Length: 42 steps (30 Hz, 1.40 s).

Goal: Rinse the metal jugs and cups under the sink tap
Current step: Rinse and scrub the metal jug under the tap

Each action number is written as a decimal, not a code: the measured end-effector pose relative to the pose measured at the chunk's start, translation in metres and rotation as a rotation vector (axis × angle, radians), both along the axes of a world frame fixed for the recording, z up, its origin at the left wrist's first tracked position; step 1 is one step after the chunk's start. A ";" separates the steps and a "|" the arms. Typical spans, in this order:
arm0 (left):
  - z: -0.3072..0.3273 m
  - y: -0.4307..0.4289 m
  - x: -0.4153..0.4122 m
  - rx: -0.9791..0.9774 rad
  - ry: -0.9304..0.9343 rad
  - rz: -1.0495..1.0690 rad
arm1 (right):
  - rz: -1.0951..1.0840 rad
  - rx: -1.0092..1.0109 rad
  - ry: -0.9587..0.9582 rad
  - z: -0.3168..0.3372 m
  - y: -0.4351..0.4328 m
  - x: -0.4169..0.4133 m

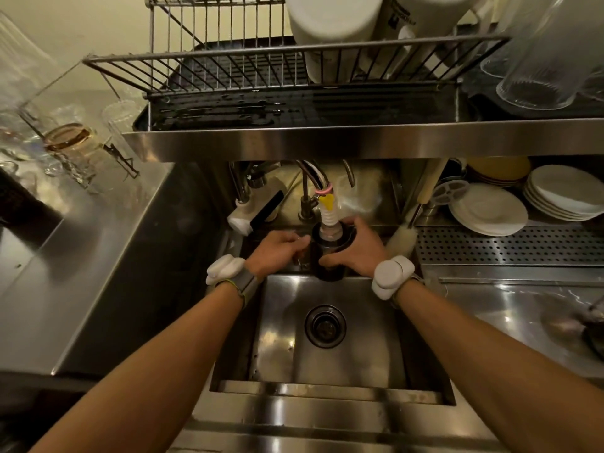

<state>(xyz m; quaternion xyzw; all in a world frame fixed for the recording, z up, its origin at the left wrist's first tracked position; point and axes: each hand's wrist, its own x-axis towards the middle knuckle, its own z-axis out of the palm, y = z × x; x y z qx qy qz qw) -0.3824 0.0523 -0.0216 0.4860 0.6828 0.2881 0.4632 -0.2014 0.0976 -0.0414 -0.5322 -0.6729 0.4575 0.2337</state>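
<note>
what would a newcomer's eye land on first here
Both hands meet mid-frame over the sink: the left hand and right hand hold a dark metal jug up under the tap's white ribbed nozzle. Next come the wire dish rack on the shelf above and the stacked white plates at right.

Glossy steel sink (346, 361), dark shiny metal jug (330, 263), ribbed plastic tap nozzle (329, 218), glossy ceramic plates (487, 210)

The light was dim and warm yellow. Bright glare lay on the sink (359, 351) floor and the right counter (510, 308); the left counter (98, 289) stood in deep shadow. Edges bent outward, and the glasses (65, 138) looked blurred.
</note>
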 end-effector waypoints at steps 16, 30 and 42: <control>-0.002 0.005 0.006 0.319 1.099 -0.402 | 0.091 -0.162 -0.129 -0.022 0.000 0.035; 0.012 -0.002 0.022 0.451 1.343 -0.609 | 0.083 -0.106 -0.161 -0.018 0.000 0.032; -0.046 0.001 0.018 -0.041 0.079 0.142 | 0.018 -0.260 -0.027 -0.045 -0.004 0.018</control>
